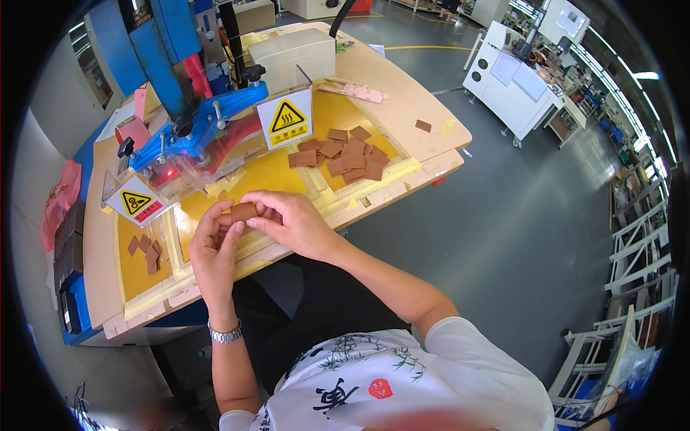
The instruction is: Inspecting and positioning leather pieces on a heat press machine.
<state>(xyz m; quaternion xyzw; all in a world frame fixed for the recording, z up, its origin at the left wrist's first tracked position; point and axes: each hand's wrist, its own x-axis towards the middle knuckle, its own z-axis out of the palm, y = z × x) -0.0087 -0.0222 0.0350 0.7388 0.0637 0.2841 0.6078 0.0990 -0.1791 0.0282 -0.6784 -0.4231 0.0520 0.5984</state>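
Observation:
A small brown rectangular piece (244, 211), like leather or card, is held between my two hands above the table's front edge. My left hand (213, 233) pinches its left side with thumb and fingers. On its right side, my right hand (289, 221) grips it the same way. A loose heap of similar brown pieces (353, 155) lies on the yellow surface to the right. A smaller group of brown pieces (152, 253) rests at the left. Behind my hands stands a blue press machine (180, 144) with clear guards and a red light underneath.
Warning signs hang on the press guards, one on the right (289, 121) and one on the left (136, 204). A single brown piece (423, 126) lies near the table's right corner. Pinkish strips (353, 91) and a grey box (293, 56) are farther back. Pink cloth (63, 205) hangs at left.

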